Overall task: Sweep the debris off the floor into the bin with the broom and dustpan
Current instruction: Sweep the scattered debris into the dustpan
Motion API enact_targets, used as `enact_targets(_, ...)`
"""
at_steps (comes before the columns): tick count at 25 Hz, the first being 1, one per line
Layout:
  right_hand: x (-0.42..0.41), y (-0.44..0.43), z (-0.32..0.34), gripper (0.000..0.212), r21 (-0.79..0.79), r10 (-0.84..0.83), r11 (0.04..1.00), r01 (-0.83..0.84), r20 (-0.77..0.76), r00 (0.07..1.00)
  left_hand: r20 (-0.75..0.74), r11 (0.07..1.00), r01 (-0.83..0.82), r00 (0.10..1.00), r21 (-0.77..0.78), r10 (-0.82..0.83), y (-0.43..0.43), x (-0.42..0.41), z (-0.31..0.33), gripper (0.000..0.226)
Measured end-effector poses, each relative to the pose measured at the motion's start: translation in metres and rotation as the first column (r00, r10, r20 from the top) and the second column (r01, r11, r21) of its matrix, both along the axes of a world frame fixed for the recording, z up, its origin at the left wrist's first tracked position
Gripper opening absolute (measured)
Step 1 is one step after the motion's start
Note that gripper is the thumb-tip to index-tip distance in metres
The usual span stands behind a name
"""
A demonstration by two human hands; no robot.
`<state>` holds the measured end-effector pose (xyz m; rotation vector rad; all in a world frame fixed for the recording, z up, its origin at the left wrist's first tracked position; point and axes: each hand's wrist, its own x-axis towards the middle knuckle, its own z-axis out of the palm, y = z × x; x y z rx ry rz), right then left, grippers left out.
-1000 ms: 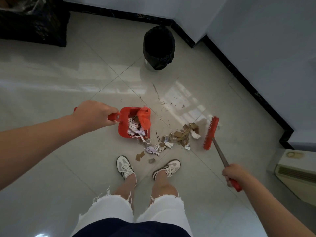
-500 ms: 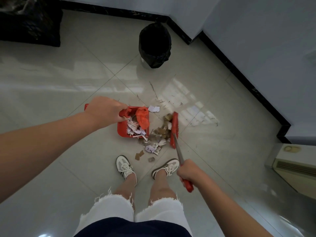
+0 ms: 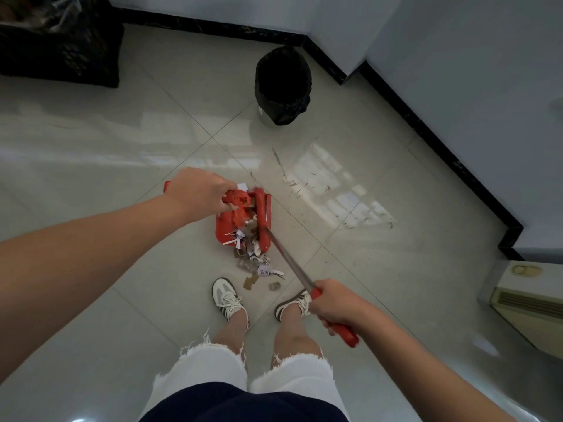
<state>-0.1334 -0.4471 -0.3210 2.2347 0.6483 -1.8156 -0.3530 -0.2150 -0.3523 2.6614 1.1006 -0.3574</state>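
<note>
On the pale tiled floor (image 3: 91, 147) just beyond the feet, sweeping is partway done.

The left hand (image 3: 199, 193) has its fingers wrapped tight around the handle of the red plastic dustpan (image 3: 227, 228), which rests on the tiles; the right hand (image 3: 330, 306) is clenched on the red grip of the metal-shafted broom (image 3: 263, 220), whose red head lies across the pan's mouth. Some shredded paper and cardboard debris (image 3: 256, 257) already sits in the pan, but a loose scatter remains just outside its near lip, with a few scraps nearer the shoes. Nothing looks tipped yet into the black-bagged round bin (image 3: 283, 86), standing well apart on the far side.
</note>
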Motion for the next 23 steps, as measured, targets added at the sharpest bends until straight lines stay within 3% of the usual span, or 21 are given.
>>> enact_targets(3, 0.034, -0.012, 0.025, 0.021, 0.012, -0.046, 0.999, 0.045, 0.062, 0.997, -0.021, 1.0, 0.004, 1.0, 0.015, -0.004, 0.0, -0.01, 0.001, 0.035)
enact_targets(10, 0.056, -0.038, 0.021, 0.029, 0.027, 0.117, 0.991, -0.133, 0.322, 0.939, -0.055, 1.0, 0.006, 0.998, -0.011, -0.007, -0.017, -0.014, 0.006, 0.033)
enact_targets(14, 0.077, -0.037, 0.036, 0.021, 0.059, -0.055, 0.997, 0.04, 0.292, 0.955, -0.037, 0.999, -0.044, 0.998, -0.019, 0.043, -0.021, -0.028, 0.014, 0.034)
enact_targets(19, 0.117, -0.041, 0.076, 0.018, 0.054, -0.175, 0.984, 0.167, 0.221, 0.959, 0.105, 0.99, -0.137, 0.985, -0.019, 0.138, -0.016, -0.022, 0.049, 0.036)
enact_targets(23, 0.144, -0.04, 0.077, 0.016, 0.071, -0.227, 0.974, 0.217, 0.202, 0.953, 0.263, 0.941, -0.331, 0.904, -0.069, 0.337, -0.01, -0.015, 0.084, 0.033)
